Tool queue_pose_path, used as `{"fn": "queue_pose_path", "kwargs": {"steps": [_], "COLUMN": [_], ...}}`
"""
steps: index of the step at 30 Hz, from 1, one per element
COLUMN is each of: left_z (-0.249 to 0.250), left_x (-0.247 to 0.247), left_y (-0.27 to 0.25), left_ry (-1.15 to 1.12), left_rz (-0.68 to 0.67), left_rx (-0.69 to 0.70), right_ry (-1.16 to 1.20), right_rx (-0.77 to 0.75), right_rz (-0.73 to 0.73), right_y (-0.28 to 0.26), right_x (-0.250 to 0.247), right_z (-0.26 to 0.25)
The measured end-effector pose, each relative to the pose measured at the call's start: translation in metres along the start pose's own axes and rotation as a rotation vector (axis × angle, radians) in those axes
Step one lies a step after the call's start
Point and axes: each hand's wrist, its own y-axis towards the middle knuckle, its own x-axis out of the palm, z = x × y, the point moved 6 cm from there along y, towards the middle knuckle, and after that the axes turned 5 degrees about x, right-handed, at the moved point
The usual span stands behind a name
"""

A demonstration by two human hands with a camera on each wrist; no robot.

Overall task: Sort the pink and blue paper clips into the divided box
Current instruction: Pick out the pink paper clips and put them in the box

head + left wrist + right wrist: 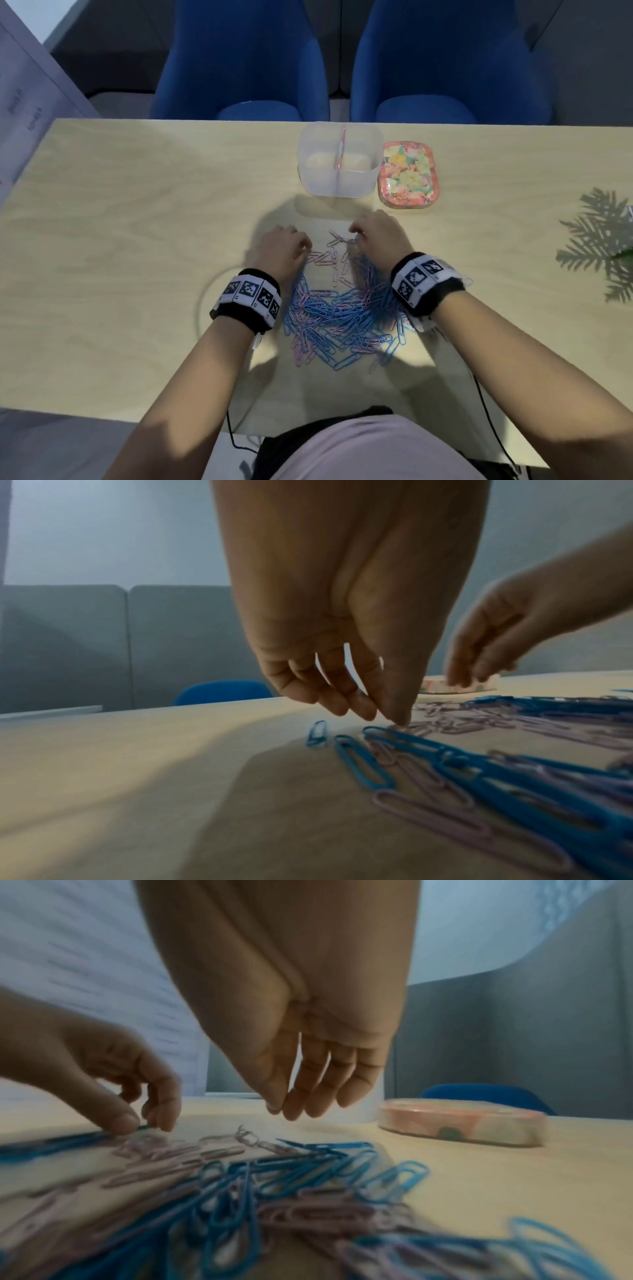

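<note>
A loose heap of blue and pink paper clips lies on the wooden table between my hands. It fills the foreground of the left wrist view and the right wrist view. My left hand is at the heap's far left edge, thumb and fingertips down on the table. There they pinch a clip that looks blue. My right hand hovers over the far right of the heap with fingers hanging loose and nothing in them. The clear divided box stands beyond, and nothing shows in its two compartments.
A flowered pink lid lies right of the box, close to my right hand. Two blue chairs stand behind the table. A plant's shadow falls at the right edge. A printed sheet leans at the far left.
</note>
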Motion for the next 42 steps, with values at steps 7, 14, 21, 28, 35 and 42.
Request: {"fn": "queue_pose_path", "kwargs": {"steps": [7, 14, 21, 28, 35, 42], "left_z": [0.017, 0.024, 0.036, 0.037, 0.032, 0.035], "left_x": [0.008, 0.020, 0.018, 0.018, 0.015, 0.019], "left_y": [0.001, -0.014, -0.008, -0.005, -0.011, -0.007], "left_ry": [0.109, 0.090, -0.105, -0.085, -0.085, -0.009], "left_rz": [0.007, -0.023, -0.027, -0.061, -0.033, -0.043], "left_rx": [-0.003, -0.049, -0.047, -0.004, 0.001, 0.000], "right_ry": [-0.302, -0.234, -0.272, -0.194, 0.259, 0.583], "right_rx": [-0.223, -0.218, -0.260, -0.247, -0.070, 0.083], "right_rz": [-0.149, -0.242, -0.234, -0.241, -0.129, 0.132], "right_y": [-0.001, -0.018, -0.019, -0.014, 0.006, 0.085], "right_x": [0.023, 0.020, 0.024, 0.028, -0.013, -0.096], "right_z": [-0.035, -0.018, -0.037, -0.041, -0.023, -0.044]}}
